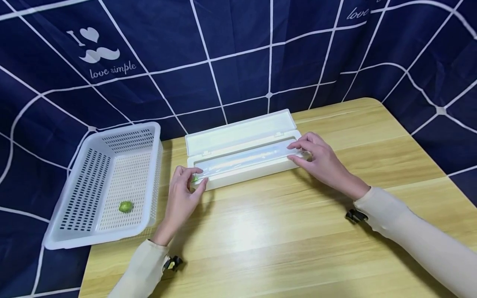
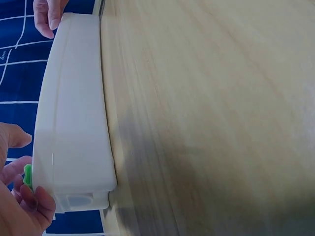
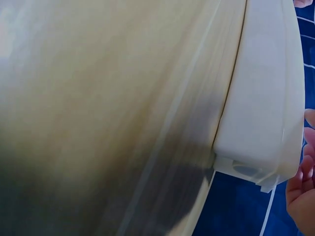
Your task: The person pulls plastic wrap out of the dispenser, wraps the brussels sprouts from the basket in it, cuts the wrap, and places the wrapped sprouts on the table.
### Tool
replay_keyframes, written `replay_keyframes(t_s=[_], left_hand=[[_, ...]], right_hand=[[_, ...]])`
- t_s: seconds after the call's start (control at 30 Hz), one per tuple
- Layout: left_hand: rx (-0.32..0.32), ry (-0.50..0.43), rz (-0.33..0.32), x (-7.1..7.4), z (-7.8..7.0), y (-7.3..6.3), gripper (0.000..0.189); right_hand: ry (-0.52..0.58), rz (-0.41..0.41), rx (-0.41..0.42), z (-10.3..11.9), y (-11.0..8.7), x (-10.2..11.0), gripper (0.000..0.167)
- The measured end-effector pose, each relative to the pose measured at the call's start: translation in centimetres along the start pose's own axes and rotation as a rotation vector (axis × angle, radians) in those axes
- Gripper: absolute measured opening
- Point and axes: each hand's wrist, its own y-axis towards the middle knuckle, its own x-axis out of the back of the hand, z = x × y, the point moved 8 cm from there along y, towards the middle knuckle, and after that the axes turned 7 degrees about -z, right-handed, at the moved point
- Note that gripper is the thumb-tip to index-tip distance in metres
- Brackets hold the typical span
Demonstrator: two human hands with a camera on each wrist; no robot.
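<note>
A long white cling film box [image 1: 246,176] lies on the table with its lid [image 1: 242,130] raised at the back. Clear film [image 1: 249,156] fills its inside, with a shiny surface. My left hand [image 1: 183,192] is at the box's left end, thumb and index finger apart over the front edge. Beside those fingers sits a small green piece [image 2: 28,175], partly hidden by them. At the opposite end, my right hand [image 1: 322,159] has its index finger over the film and its thumb at the front edge, a gap between them. Both wrist views show the box's smooth front [image 3: 258,93].
Left of the box stands a white perforated basket [image 1: 154,182] with a small round green vegetable [image 1: 126,206] in it. The wooden table [image 1: 268,244] extends in front and to the right. Dark blue gridded cloth [image 1: 238,54] hangs behind.
</note>
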Motion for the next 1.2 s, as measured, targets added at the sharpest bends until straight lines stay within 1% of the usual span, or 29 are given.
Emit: replay_keyframes(t_s=[0.27,0.47,0.67,0.77,0.9,1.1,1.2], left_hand=[[0.03,-0.001,0.021,-0.2,0.2,0.2,0.024],[0.036,-0.016,0.014,-0.2,0.2,0.2,0.016],[0.071,-0.015,0.019,-0.2,0.3,0.3,0.011],[0.084,-0.012,0.023,-0.3,0.3,0.4,0.009],[0.094,-0.012,0.029,-0.4,0.3,0.5,0.007],[0.115,-0.014,0.039,-0.5,0.4,0.7,0.007],[0.123,-0.015,0.042,-0.6,0.5,0.8,0.007]], right_hand=[[0.009,0.034,-0.025,-0.2,0.5,-0.1,0.019],[0.019,0.065,-0.062,-0.4,0.9,-0.5,0.011],[-0.008,0.106,-0.084,-0.5,1.2,-0.9,0.007],[-0.048,0.122,-0.074,-0.4,1.3,-1.2,0.008],[-0.103,0.124,-0.036,-0.3,1.4,-1.4,0.01],[-0.125,0.106,0.01,-0.1,1.4,-1.7,0.011],[-0.124,0.095,0.005,-0.2,1.4,-1.7,0.01]])
